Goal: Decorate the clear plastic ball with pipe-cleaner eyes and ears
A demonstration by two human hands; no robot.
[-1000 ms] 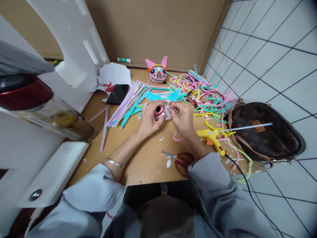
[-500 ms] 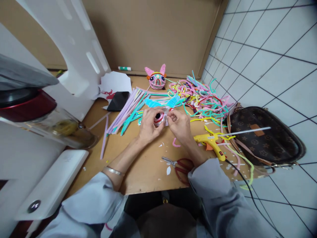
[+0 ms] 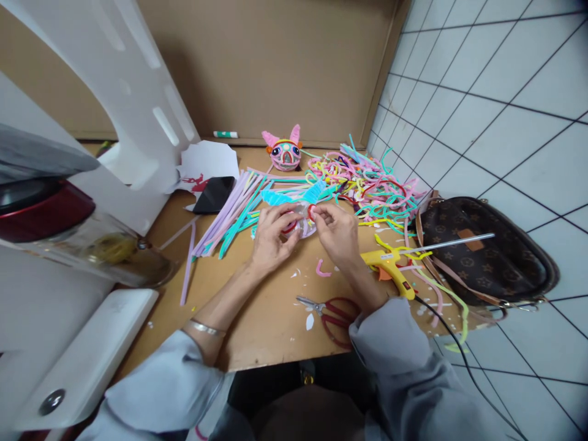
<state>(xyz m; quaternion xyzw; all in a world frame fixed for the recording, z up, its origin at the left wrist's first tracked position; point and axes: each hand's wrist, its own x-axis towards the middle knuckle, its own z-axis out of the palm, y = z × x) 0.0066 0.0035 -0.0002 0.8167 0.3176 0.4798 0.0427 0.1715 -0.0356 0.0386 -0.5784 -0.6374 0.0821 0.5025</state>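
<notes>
Between my hands is a small craft animal head (image 3: 306, 228) with a clear, pale body and two blue fuzzy ears standing up behind. My left hand (image 3: 275, 239) is closed round its left side, fingers partly covering a red-rimmed part. With thumb and fingertips, my right hand (image 3: 337, 229) pinches a small round red-and-white piece (image 3: 312, 212) at the head's right side. Whether that piece is attached cannot be made out. Behind stands a pink-eared craft animal head (image 3: 285, 153) with blue eyes. Red-handled scissors (image 3: 337, 315) lie on the table in front of my right forearm.
Straight pipe cleaners (image 3: 229, 214) lie left of my hands, with a tangled pile (image 3: 367, 184) behind on the right. A yellow glue gun (image 3: 390, 263) with a cord and a brown bag (image 3: 487, 251) are at right. A phone (image 3: 214, 195) and glass bottle (image 3: 119, 251) stand left.
My right hand has shifted slightly outward, and the red-and-white piece now shows in its fingertips. My left fingers cover more of the head's dark-centred eye. The view has shifted slightly.
</notes>
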